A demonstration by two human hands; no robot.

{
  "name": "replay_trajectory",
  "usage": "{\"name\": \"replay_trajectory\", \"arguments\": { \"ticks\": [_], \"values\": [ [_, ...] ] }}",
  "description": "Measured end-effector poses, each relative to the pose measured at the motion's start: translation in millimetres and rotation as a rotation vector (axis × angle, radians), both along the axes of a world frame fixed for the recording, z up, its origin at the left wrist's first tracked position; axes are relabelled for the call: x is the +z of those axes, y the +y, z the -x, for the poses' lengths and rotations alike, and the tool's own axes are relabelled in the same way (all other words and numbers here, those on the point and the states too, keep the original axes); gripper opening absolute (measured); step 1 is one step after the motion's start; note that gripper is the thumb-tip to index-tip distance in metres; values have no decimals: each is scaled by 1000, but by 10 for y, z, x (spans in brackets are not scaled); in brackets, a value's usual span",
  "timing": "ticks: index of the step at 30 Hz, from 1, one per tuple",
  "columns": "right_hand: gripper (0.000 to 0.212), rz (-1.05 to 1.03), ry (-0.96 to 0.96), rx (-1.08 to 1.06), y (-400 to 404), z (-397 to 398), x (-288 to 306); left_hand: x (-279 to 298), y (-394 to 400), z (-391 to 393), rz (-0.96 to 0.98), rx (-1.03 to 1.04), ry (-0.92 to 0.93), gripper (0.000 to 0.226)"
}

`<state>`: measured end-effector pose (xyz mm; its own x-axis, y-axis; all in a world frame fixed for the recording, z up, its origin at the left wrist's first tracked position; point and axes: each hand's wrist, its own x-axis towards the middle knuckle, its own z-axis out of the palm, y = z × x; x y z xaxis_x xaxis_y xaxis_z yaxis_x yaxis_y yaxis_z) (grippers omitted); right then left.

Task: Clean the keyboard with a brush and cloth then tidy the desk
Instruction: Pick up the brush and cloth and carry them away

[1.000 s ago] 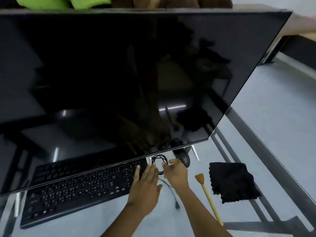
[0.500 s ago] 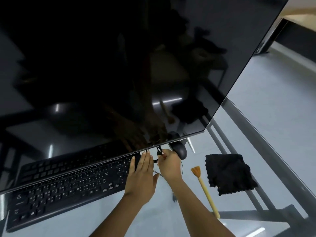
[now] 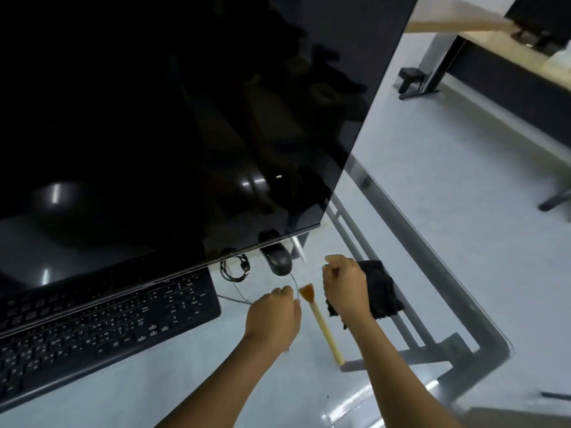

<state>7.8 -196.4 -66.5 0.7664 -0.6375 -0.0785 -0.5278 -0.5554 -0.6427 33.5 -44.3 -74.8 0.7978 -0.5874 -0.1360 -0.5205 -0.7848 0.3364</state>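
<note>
There was one keyboard [image 3: 102, 322], one monitor [image 3: 173, 125], one mouse [image 3: 278, 260] and one coil of cable [image 3: 236, 267], all beyond the fingers. One brush [image 3: 321, 322] lay between the two hands, the left hand [image 3: 273, 316] and the right hand [image 3: 347, 287]. One black cloth [image 3: 384, 291] lay under the right hand's fingers.

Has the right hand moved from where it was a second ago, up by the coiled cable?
Yes. The right hand has shifted rightward, away from the coiled cable under the monitor edge; it now sits past the brush, over the black cloth.
</note>
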Motion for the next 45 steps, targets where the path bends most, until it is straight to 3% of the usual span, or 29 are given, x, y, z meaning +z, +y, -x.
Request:
{"name": "replay_trajectory", "arguments": {
  "ticks": [6,10,16,22,25,28,38,45],
  "values": [
    [35,194,272,-112,-762,263,-40,-174,-600,61,-70,140,241,45],
    [58,96,499,-228,-983,341,-94,-227,-768,127,-47,198,301,28],
    [42,-249,402,-214,-1099,314,-113,-138,-857,155,-8,293,378,19],
    [28,-138,278,-10,-1074,380,254,194,-827,190,193,345,488,18],
    [18,-53,215,5,-1082,437,702,590,-841,202,354,351,573,18],
    [27,9,161,-5,-1167,446,1105,989,-913,168,428,299,567,31],
    [26,238,-176,-160,-1569,179,3018,2869,-1353,-120,674,39,365,31],
    [21,277,-422,-12,-1672,-622,4196,4094,-1472,-992,819,150,192,25]
  ]
}}
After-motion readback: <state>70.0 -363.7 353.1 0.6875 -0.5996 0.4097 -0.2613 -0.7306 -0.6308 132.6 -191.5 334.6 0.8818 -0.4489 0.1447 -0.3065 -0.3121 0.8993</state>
